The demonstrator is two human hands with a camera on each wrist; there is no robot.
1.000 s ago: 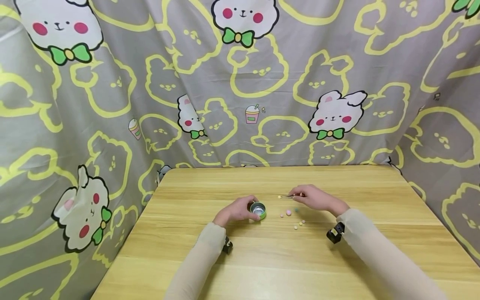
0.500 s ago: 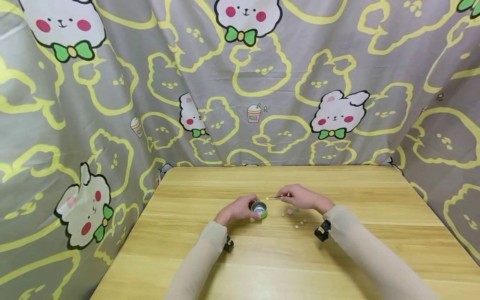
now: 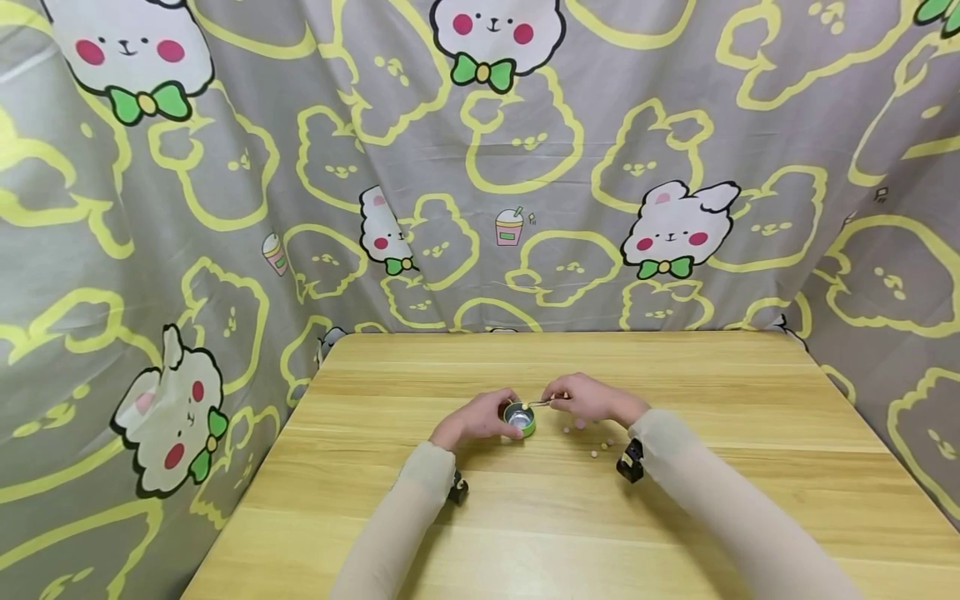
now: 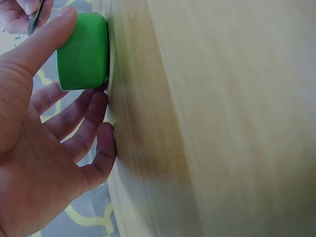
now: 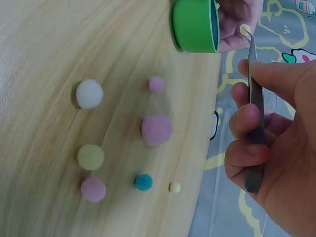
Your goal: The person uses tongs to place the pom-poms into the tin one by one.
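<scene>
The person's left hand (image 3: pixel 483 415) is curling its thumb and fingers around a small round tin (image 4: pixel 83 54), which is standing mouth-up within that grip on the wooden table (image 3: pixel 517 525), just to the left of the right hand (image 3: pixel 588 397). The tin is showing a smooth, plain, bright green outer wall that is rounding softly at the base, and its silvery inside is catching the light in the head view. The right hand is pinching a pair of metal tweezers (image 5: pixel 256 94) between thumb and curled fingers; they are looking slim and dark grey, tapering to a fine tip that is pointing toward the left hand. At that tip a tiny pale yellow ball (image 5: pixel 245 30) is sitting, out to the left of the right hand and overlapping the far part of the tin's mouth in the head view; whether it is touching the rim is not showing clearly. Below the right hand and on the person's side of it, loose fuzzy balls are lying scattered: a white ball (image 5: pixel 89 94), a small pink ball (image 5: pixel 156 84), a large pink ball (image 5: pixel 157 129), a yellow ball (image 5: pixel 91 157) with a medium pink ball (image 5: pixel 93 189) just beside it, a teal ball (image 5: pixel 143 182) and a tiny cream ball (image 5: pixel 175 187).
</scene>
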